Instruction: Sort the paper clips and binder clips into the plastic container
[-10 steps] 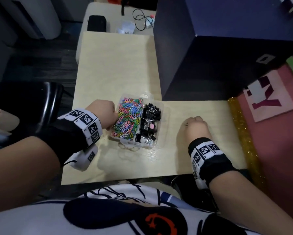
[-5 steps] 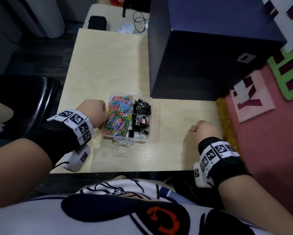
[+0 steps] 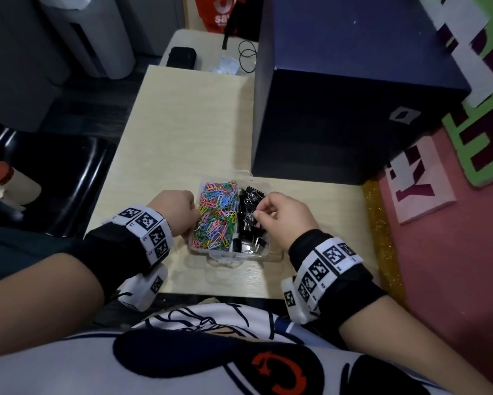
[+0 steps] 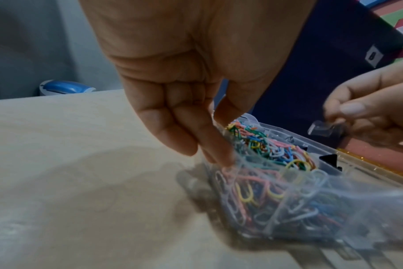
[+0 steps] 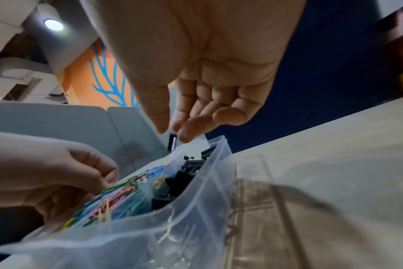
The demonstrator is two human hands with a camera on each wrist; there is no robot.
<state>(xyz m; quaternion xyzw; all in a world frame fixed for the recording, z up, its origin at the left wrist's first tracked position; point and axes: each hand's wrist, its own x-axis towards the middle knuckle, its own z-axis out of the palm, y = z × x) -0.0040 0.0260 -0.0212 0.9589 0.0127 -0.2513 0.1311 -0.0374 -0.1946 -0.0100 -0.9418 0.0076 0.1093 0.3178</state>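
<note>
My right hand (image 3: 282, 216) pinches a small black binder clip (image 4: 326, 129) between thumb and fingertips, hovering over the right compartment where the binder clips (image 3: 249, 220) sit. My left hand (image 3: 175, 209) is curled against the left wall of the plastic container (image 3: 231, 255), fingers touching the rim beside the coloured paper clips (image 3: 218, 215), steadying it. The container rests on the table (image 3: 179, 138), just in front of a dark blue box (image 3: 353, 109). I see no loose clips on the table, so the sort looks nearly done. Next move: let go of the clip over the black pile, keeping it clear of the divider.
</note>
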